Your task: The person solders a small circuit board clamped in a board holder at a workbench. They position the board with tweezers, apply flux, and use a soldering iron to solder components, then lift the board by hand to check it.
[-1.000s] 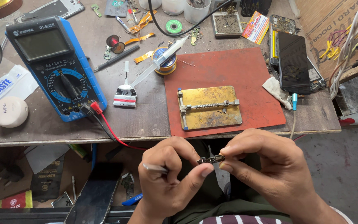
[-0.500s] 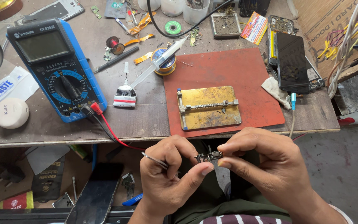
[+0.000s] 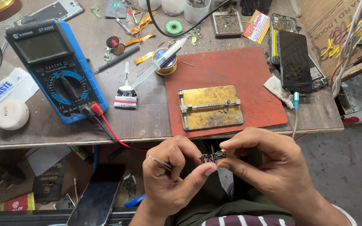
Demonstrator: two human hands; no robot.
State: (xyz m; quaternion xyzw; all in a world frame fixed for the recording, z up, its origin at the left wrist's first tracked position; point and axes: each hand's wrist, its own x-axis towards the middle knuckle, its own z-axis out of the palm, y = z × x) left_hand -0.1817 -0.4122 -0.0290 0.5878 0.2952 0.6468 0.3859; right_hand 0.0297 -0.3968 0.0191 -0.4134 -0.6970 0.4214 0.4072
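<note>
Centrally, below the near edge of the surface [image 3: 147,125], both hands meet around a small dark circuit board [image 3: 213,157]. Left hand [image 3: 170,180]: its fingers [image 3: 204,170] are closed, the thumb tip pressing under the board's left end, while thin metal tweezers [image 3: 160,162] are gripped in the same hand and jut out toward 9 o'clock. The board lies at about 2 o'clock from this hand's centre. Its long axis runs nearly level, from 9 to 3 o'clock, with the right end tilted slightly up. Right hand [image 3: 269,167]: fingers pinched narrowly on the board's right end, the board lying at 9 o'clock from the palm. Both hands touch it, so neither is clearly nearer. At 12 o'clock above the board, well apart, a brass board holder [image 3: 210,108] rests on a red mat [image 3: 227,79].
</note>
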